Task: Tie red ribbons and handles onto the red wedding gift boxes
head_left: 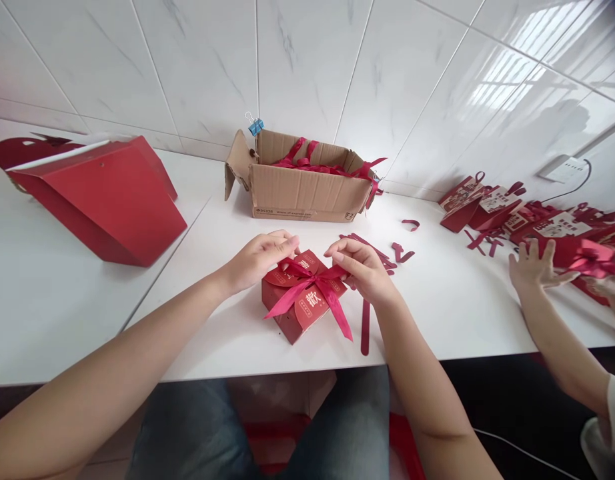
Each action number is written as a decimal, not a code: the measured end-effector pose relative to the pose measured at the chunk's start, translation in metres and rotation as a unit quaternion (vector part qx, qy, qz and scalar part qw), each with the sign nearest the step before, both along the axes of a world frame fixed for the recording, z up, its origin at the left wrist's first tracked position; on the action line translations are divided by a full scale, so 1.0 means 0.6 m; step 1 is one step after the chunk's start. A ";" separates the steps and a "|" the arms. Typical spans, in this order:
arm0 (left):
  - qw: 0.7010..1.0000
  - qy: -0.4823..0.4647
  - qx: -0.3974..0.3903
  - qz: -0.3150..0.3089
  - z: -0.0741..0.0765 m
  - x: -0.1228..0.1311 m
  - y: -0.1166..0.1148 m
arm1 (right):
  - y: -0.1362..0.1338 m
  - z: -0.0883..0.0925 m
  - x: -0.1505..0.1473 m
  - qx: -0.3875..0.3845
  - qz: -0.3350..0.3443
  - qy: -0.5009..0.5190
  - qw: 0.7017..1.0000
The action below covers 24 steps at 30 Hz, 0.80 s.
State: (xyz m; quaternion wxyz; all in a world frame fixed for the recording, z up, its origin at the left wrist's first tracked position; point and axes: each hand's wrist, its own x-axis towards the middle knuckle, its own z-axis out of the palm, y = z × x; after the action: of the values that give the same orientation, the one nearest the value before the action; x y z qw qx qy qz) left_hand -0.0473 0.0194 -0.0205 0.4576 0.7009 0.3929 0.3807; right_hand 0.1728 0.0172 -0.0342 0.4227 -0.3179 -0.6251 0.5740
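Observation:
A red gift box [307, 310] with pale printing stands on the white table in front of me. Around it runs a crimson ribbon [332, 303], tied in a bow on the lid with two tails hanging toward me. My left hand [267, 257] pinches the bow's left loop at the box's far left corner. At the right, my right hand [362, 267] has thumb and forefinger closed on the other loop. The fingertips of both hands partly cover the loops.
An open cardboard box [307, 193] of crimson ribbons stands by the wall. Dark red strips [365, 327] lie right of the gift box. A large red box [117, 200] is at the left. On the right, a co-worker's hands [535, 267] handle a bowed box near several red boxes [495, 203].

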 end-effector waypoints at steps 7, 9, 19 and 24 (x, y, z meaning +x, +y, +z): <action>1.000 0.016 -0.001 0.001 0.003 0.001 -0.005 | -0.001 0.002 0.000 0.002 -0.003 0.007 1.000; 1.000 0.017 -0.002 -0.001 0.004 0.002 -0.007 | -0.001 0.002 0.000 0.002 -0.005 0.005 1.000; 0.999 0.036 0.019 0.009 0.003 0.005 -0.011 | -0.001 0.003 -0.001 0.027 -0.001 -0.021 0.999; 1.000 0.021 0.009 0.012 -0.002 0.007 -0.013 | 0.001 0.000 -0.002 0.027 -0.012 -0.026 0.999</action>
State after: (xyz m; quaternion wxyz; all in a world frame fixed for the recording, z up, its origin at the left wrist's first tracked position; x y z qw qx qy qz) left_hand -0.0429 0.0114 -0.0219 0.4382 0.7079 0.4079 0.3748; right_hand 0.1717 0.0179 -0.0344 0.4214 -0.3285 -0.6473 0.5436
